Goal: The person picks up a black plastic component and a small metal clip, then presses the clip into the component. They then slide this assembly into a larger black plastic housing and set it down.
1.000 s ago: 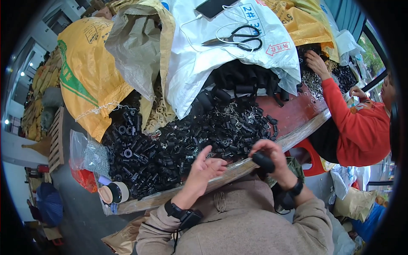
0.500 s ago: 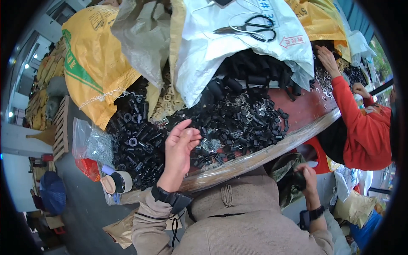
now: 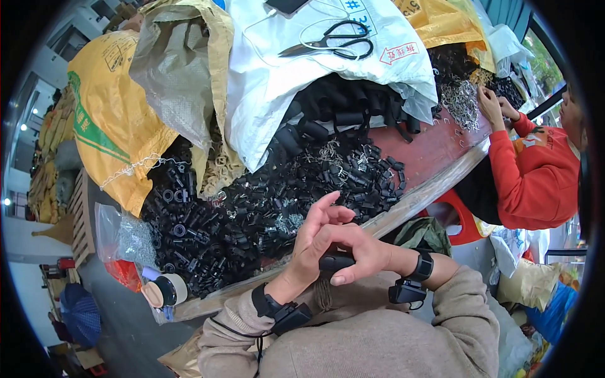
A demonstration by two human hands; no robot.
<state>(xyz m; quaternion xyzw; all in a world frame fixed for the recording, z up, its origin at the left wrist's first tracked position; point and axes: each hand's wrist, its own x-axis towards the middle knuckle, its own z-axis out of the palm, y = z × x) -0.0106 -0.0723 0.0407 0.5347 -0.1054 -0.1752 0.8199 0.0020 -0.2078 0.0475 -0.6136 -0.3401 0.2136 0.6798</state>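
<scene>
In front of my torso my two hands overlap, at the near edge of the table. My right hand (image 3: 368, 252) has its thumb and forefinger closed around a small black cylinder-like part (image 3: 336, 260). My left hand (image 3: 304, 249) is beside it, partly covered by the right fingers. Its visible fingers reach upward, loosely bent and apart; whether its palm touches the black part I cannot tell. Just beyond the hands spreads a heap of small black plastic parts (image 3: 220, 236), with metal clips (image 3: 331, 154) among them.
Large black tubes (image 3: 350, 118) spill from a white woven sack (image 3: 265, 88), which carries scissors (image 3: 331, 44). A yellow sack (image 3: 113, 107) stands at left. A lidded cup (image 3: 171, 290) sits at the near left corner. At right, a person in red (image 3: 535, 173) handles metal pieces (image 3: 463, 107).
My right hand has come up from low on the right, bringing the black part in front of me. My left hand has moved right and nearer. The view has shifted somewhat.
</scene>
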